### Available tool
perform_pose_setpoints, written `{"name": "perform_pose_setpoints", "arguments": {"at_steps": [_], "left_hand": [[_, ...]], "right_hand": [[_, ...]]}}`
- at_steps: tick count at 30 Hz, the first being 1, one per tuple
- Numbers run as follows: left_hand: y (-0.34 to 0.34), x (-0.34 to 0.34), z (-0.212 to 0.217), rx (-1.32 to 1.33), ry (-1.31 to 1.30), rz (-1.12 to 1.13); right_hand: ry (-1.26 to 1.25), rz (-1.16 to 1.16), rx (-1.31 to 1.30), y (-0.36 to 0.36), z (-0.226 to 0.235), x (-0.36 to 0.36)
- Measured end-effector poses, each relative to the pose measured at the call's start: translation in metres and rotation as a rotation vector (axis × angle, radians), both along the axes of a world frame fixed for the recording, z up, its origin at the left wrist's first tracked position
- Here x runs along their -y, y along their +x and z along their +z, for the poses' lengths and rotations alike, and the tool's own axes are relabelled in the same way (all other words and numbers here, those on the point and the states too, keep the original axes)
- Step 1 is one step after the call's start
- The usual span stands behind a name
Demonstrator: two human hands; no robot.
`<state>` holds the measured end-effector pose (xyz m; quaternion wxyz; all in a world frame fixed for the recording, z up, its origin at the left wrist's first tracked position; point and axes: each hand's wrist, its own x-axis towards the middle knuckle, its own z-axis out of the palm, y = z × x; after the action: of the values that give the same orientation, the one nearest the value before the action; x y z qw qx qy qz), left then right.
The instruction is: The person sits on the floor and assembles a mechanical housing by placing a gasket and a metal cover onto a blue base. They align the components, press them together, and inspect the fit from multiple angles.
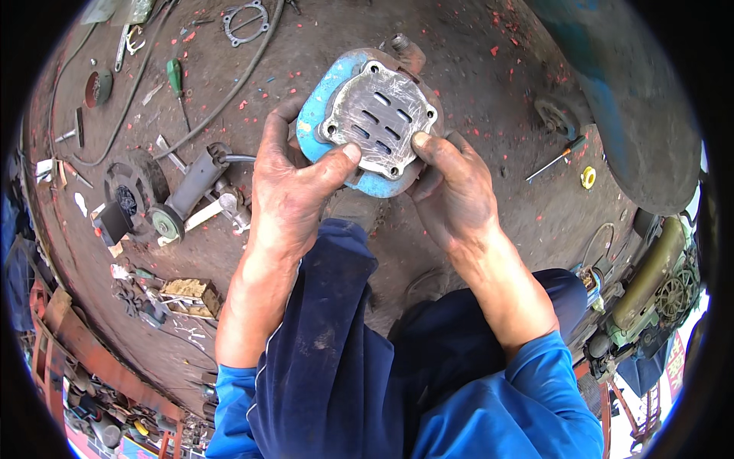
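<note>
From my head view, I have both hands closed around the work. My left hand [287, 183] and right hand [459, 187] grip a flat, scratched, silver-grey metal plate [378, 118] with lobed edges, each thumb pressing on its rim nearest me. Six short slots are cut through its face, and a round bolt hole pierces each of its four lobes. It lies over a rounded metal housing [312, 115] in chipped sky-blue paint with brown, rusty-looking patches. I can't tell whether the housing rests on the floor or is lifted.

The work sits over the grimy, dark-brown floor [535, 222], well in from its left edge. Red flakes are scattered across it. Toward the floor's far edge lies a thin grey metal ring [235, 41] with lugs, beside a smooth dark cable [237, 88]. A screwdriver with a green handle [175, 76] lies left of that.

Nearer the floor's left edge are a grey, tubular power tool [197, 183], a thick dark wheel [136, 183] and a rough, yellowish box [189, 298]. On my right lie an orange-and-dark-handled screwdriver [552, 161] with a slim shaft and a small yellow ring [584, 183].
</note>
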<state>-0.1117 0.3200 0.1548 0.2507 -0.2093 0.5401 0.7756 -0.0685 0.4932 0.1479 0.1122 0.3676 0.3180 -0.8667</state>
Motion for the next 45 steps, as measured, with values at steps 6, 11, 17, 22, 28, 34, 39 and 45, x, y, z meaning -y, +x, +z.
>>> {"name": "perform_pose_setpoints", "arguments": {"at_steps": [6, 11, 17, 22, 28, 34, 39, 45], "left_hand": [[0.000, 0.002, -0.001, 0.001, 0.018, -0.010], [0.001, 0.003, -0.002, -0.009, 0.045, -0.005], [0.002, 0.002, -0.003, 0.004, 0.088, 0.008], [0.003, -0.001, -0.005, -0.003, 0.068, 0.018], [0.005, 0.000, -0.006, 0.007, 0.081, 0.036], [0.006, -0.002, -0.006, 0.019, 0.080, 0.039], [0.007, 0.000, -0.006, 0.074, 0.098, 0.014], [0.009, -0.002, -0.007, 0.083, 0.128, 0.018]], "right_hand": [[0.038, 0.008, -0.009, 0.005, -0.002, -0.001], [0.098, 0.015, 0.003, 0.006, 0.004, 0.001], [0.163, -0.017, 0.018, 0.008, 0.007, 0.005], [0.159, -0.028, 0.001, 0.010, 0.002, 0.006], [0.209, -0.064, -0.002, 0.009, 0.008, 0.012], [0.234, -0.034, 0.015, 0.013, 0.004, 0.012], [0.274, -0.033, 0.018, 0.013, 0.006, 0.013], [0.276, -0.039, 0.017, 0.013, 0.010, 0.014]]}}
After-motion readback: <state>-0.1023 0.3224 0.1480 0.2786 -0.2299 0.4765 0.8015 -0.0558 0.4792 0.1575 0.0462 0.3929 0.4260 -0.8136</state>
